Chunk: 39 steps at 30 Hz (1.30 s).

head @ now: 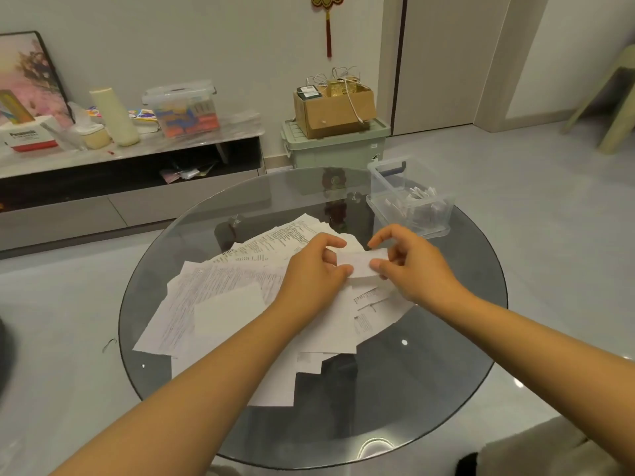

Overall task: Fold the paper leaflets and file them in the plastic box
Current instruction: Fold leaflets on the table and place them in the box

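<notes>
A small folded white leaflet (357, 264) is held above the middle of the round glass table (446, 338). My left hand (314, 273) pinches its left end between thumb and fingers. My right hand (409, 266) pinches its right end the same way. Under both hands lies a spread pile of printed paper leaflets (223, 293), unfolded and overlapping. The clear plastic box (409, 197) stands open at the table's far right, with several folded leaflets inside.
A low TV cabinet (130, 166) with a lidded clear container, a bottle and a tissue box runs along the left wall. A green storage bin (335, 146) carrying a cardboard box stands behind the table. A cushioned seat corner (529, 448) shows at bottom right.
</notes>
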Motion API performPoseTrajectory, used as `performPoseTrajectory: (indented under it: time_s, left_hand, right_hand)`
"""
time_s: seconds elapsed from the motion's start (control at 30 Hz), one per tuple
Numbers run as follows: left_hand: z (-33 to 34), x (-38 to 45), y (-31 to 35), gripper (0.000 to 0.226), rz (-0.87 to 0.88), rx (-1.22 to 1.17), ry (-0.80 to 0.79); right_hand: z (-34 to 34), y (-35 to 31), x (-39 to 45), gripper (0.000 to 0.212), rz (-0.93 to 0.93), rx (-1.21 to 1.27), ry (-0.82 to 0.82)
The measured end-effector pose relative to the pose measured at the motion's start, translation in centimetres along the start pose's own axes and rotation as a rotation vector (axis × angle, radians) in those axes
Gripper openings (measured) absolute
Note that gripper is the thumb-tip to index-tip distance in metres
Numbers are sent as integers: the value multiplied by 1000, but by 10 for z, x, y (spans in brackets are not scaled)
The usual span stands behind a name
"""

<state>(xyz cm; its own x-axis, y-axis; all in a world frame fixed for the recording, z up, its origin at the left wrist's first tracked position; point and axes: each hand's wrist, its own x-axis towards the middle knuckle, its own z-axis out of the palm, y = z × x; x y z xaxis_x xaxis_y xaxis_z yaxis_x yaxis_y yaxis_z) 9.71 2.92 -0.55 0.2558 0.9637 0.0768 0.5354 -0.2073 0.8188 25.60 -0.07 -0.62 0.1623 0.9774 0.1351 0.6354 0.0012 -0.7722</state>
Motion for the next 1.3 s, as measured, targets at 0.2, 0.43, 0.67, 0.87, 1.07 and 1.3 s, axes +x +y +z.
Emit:
performPoseTrajectory:
  time_s: [0.2, 0.43, 0.67, 0.87, 1.07, 1.3]
  left_hand:
    - [26, 5, 12, 29, 142, 167, -87]
    - [43, 2, 10, 22, 171, 313, -228]
    - [39, -4, 16, 21, 194, 283, -178]
    - [23, -20, 15, 21, 205, 329, -134]
    - [-14, -43, 6, 22, 133, 523, -58]
    - [-59, -78, -15, 27, -8, 637, -53]
  right_hand:
    - [-24, 33, 12, 22, 54, -293, 26]
    - [-35, 55, 20, 23, 76, -557, 10]
    - [-38, 43, 13, 23, -33, -584, 130]
    - [-24, 14, -1, 22, -153, -441, 83]
    - [8, -16, -18, 22, -240, -353, -125]
    - [47, -39, -32, 22, -337, -310, -269]
